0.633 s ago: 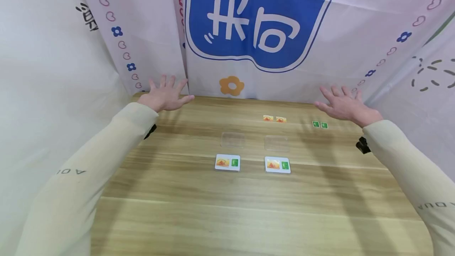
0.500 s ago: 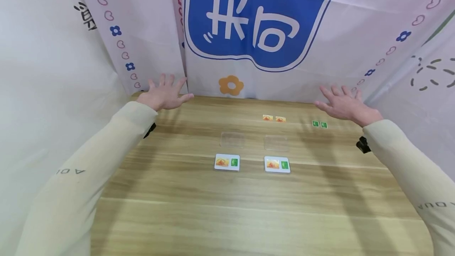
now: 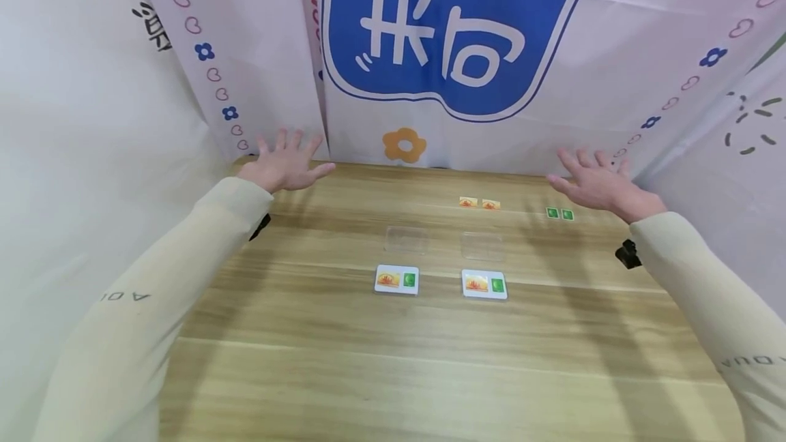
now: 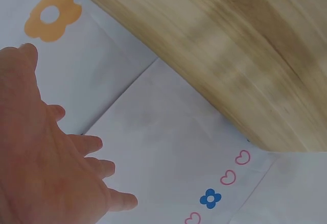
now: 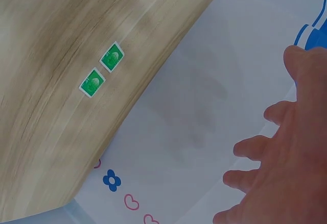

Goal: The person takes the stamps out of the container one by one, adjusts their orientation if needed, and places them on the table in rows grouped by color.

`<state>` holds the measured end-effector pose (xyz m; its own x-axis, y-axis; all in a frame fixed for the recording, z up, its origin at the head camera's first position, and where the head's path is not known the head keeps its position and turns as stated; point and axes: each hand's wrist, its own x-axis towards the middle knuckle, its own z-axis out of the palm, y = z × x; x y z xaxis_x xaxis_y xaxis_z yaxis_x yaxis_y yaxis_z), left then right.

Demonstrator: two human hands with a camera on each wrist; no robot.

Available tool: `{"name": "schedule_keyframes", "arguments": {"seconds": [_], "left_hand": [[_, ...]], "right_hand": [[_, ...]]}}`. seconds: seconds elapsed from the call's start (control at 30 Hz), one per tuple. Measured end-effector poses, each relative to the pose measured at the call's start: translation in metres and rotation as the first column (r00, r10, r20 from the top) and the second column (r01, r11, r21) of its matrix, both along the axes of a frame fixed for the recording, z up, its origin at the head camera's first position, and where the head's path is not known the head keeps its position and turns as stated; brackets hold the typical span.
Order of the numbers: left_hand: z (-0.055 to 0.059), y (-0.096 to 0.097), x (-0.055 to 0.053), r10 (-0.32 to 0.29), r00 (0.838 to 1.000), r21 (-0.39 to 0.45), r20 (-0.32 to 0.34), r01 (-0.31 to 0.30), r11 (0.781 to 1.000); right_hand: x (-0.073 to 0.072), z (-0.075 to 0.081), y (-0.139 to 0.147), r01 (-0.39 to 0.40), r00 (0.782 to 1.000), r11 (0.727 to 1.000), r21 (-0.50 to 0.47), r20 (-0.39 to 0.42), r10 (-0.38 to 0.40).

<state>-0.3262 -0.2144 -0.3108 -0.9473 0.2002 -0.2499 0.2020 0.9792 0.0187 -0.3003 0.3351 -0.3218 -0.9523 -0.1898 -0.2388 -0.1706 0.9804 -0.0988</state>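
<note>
My left hand [image 3: 286, 164] is held out over the table's far left edge, its fingers spread and nothing in it. On the far right my right hand [image 3: 597, 184] is likewise spread and bare, nearest to two small green stamps [image 3: 560, 214]. Two orange stamps [image 3: 479, 203] lie left of those, near the back edge. Mid-table are two clear, flat plastic pieces, the left one [image 3: 406, 240] and the right one [image 3: 482, 245]. In front of them lie two white cards, the left card [image 3: 396, 280] and the right card [image 3: 484, 284], each bearing an orange and a green stamp.
The wooden table [image 3: 393, 360] backs onto a white printed cloth [image 3: 258, 53] with a blue panel. White cloth also hangs at both sides. Black clips are partly visible by the forearms, one on the left [image 3: 260, 226] and one on the right [image 3: 628, 254].
The head view has shifted slightly, so the table items sit a little further right in it. Both hands stay spread, and the stamps and cards keep their places on the table.
</note>
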Motion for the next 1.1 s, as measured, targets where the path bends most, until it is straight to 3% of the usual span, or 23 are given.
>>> {"name": "schedule_keyframes", "arguments": {"seconds": [0.4, 0.63, 1.1], "left_hand": [[0.002, 0.009, -0.003, -0.013, 1.000, 0.026, -0.008, 0.013, 1.000], [-0.004, 0.015, -0.005, -0.022, 1.000, 0.045, 0.006, 0.022, 0.999], [-0.003, 0.017, -0.002, -0.020, 0.999, 0.074, 0.029, 0.017, 0.997]], "right_hand": [[-0.003, -0.006, -0.010, -0.005, 1.000, 0.999, -0.052, -0.020, 0.004], [-0.009, -0.011, -0.026, -0.015, 1.000, 0.997, -0.074, -0.028, 0.013], [-0.007, -0.010, -0.050, -0.033, 0.999, 0.974, -0.226, -0.049, 0.023]]}}
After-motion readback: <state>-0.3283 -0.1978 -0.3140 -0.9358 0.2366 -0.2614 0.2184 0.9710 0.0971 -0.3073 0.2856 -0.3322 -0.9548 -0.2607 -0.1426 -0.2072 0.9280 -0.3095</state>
